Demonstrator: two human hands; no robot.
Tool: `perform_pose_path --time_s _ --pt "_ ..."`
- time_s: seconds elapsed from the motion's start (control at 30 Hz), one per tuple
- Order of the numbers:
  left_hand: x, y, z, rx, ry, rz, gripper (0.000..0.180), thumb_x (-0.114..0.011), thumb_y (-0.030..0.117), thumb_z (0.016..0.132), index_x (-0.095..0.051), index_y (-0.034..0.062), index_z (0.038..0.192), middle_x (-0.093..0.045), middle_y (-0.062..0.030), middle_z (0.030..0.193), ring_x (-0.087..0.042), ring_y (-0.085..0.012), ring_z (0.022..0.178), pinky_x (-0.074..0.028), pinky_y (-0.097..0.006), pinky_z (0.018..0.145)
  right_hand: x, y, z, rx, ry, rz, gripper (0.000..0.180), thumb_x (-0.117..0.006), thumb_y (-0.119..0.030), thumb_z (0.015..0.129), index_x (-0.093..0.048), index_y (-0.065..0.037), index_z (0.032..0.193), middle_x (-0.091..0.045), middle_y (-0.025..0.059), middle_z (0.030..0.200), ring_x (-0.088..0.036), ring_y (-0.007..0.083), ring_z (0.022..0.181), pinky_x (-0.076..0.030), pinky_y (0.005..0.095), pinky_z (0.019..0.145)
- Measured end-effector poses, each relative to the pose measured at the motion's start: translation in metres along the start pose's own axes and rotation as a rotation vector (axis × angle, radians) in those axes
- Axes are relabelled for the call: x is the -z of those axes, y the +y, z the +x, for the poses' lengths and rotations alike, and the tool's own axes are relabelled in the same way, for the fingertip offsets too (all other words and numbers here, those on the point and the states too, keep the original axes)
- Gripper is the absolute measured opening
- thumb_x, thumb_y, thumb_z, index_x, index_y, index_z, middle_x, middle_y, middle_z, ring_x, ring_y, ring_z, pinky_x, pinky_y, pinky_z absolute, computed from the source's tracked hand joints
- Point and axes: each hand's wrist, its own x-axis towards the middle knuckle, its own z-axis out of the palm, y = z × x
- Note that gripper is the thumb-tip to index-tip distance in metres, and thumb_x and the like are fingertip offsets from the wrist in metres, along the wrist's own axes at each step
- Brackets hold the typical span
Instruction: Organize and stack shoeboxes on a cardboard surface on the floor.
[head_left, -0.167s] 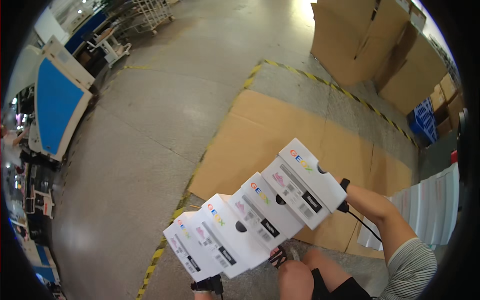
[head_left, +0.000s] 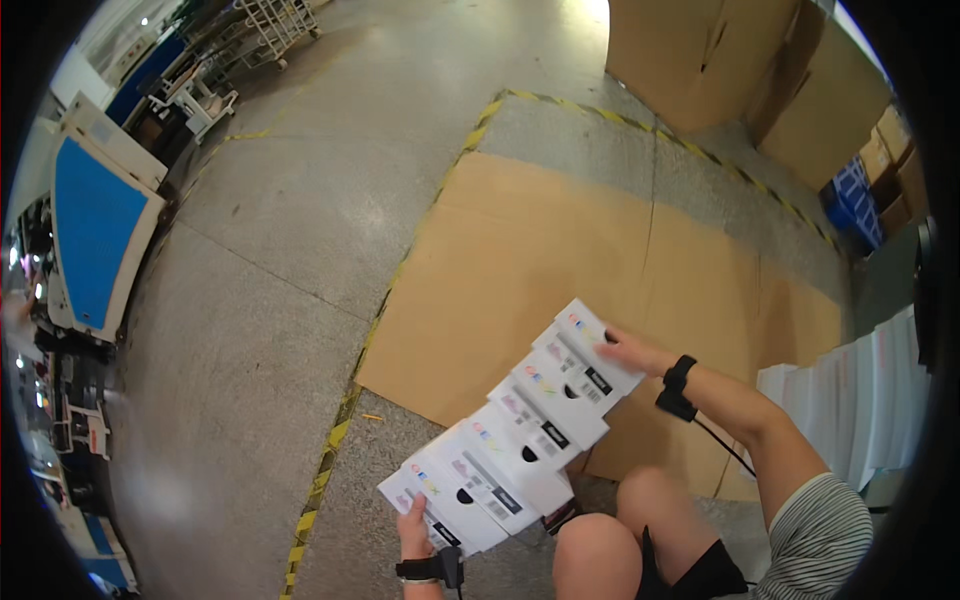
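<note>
left hand under fanned white boxes, right hand seemingly steadying top

1. I see the fanned row of white boxes now sits lower and flatter across my view.
2. My right hand rests atop the far box instead of behind it.
</note>
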Motion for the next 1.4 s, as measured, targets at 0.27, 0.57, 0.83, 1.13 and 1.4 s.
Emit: perform_pose_path --time_s 0.27,0.57,0.83,1.13,1.4 --pt "0.038 -0.01 0.05 -0.331 0.35 0.559 0.053 -0.062 0.016 0.077 -0.037 -0.0025 0.121 -0.05 -0.0119 0.113 -0.051 -0.0218 0.098 -0.041 -0.032 0.083 -0.025 0.029 0.063 0.41 0.082 -0.474 0.049 -0.056 -0.021 0.081 -0.036 -0.005 0.123 -0.05 0.0133 0.111 -0.046 0.0214 0.105 -0.036 0.0332 0.09" --pt "-0.074 -0.001 0.039 -0.493 0.215 1.951 0.095 -0.064 0.059 0.059 -0.027 0.0113 0.132 -0.01 -0.027 0.136 -0.002 -0.0444 0.126 -0.005 -0.063 0.093 -0.031 0.026 0.056 0.588 0.442 -0.766 0.04 -0.067 -0.015 0.07 -0.042 -0.002 0.098 -0.053 0.0191 0.092 -0.053 0.0298 0.087 -0.043 0.0343 0.075" --pt "-0.085 -0.018 0.039 -0.388 0.021 1.992 0.102 -0.064 0.067 0.051 -0.028 0.0164 0.132 0.006 -0.0292 0.137 0.015 -0.0469 0.124 0.003 -0.07 0.086 -0.002 0.016 0.045 0.581 0.439 -0.849 0.037 -0.07 -0.021 0.068 -0.049 0.001 0.09 -0.056 0.0181 0.083 -0.056 0.0288 0.076 -0.044 0.0342 0.067" --pt "-0.093 -0.056 0.032 -0.396 -0.067 1.963 0.102 -0.062 0.071 0.049 -0.03 0.0176 0.13 0.003 -0.0316 0.136 0.015 -0.0466 0.124 0.005 -0.071 0.085 0.057 -0.049 0.041 0.386 0.467 -0.71 0.033 -0.066 -0.027 0.071 -0.06 0.003 0.083 -0.06 0.0147 0.07 -0.057 0.0176 0.063 -0.045 0.0317 0.057" --pt "-0.119 -0.057 -0.01 -0.467 -0.075 1.952 0.095 -0.059 0.072 0.05 -0.039 0.0165 0.125 -0.005 -0.0324 0.134 0.009 -0.0506 0.123 0.006 -0.071 0.084 0.018 -0.266 0.016 1.61 1.239 -1.551 0.034 -0.059 -0.025 0.076 -0.053 0.007 0.084 -0.046 0.0187 0.097 -0.049 0.0334 0.084 -0.042 0.0367 0.069"
